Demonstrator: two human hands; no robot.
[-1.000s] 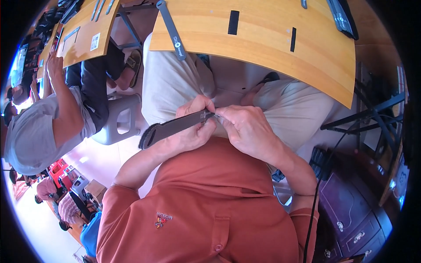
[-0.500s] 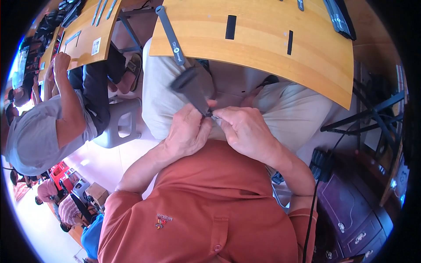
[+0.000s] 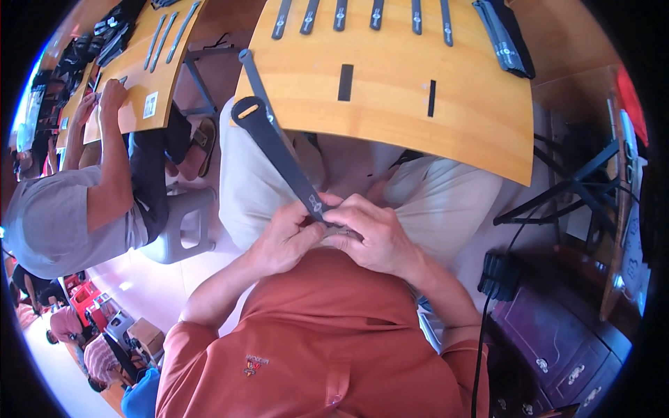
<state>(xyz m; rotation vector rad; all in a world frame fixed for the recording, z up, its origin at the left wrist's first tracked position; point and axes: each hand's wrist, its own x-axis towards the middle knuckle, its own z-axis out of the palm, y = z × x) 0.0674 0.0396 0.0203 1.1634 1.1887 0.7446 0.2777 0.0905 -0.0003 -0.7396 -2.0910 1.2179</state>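
A flat dark grey strap (image 3: 282, 157) with a slotted, rounded end slants up and left from my hands. My left hand (image 3: 287, 235) grips its lower end, thumb and fingers closed on it. Pressed against the same end, the fingers of my right hand (image 3: 374, 233) pinch there too. A small greyish part shows between the hands, too covered by fingers to make out. Behind the held strap, another grey strap (image 3: 256, 75) lies over the table's near left edge, partly hidden. My hands are above my lap, just short of the table.
Several grey straps (image 3: 376, 14) lie in a row across the wooden table (image 3: 390, 118). Two black strips (image 3: 345, 82) sit nearer, with a dark strap bundle (image 3: 503, 42) at the right. A person in grey (image 3: 66, 216) works at the left table. A black cable (image 3: 481, 348) hangs at right.
The held strap, blurred before, now points steadily up and left with its slotted end in sight. My hands are closer together on it. The view has tilted up, showing more of the table.
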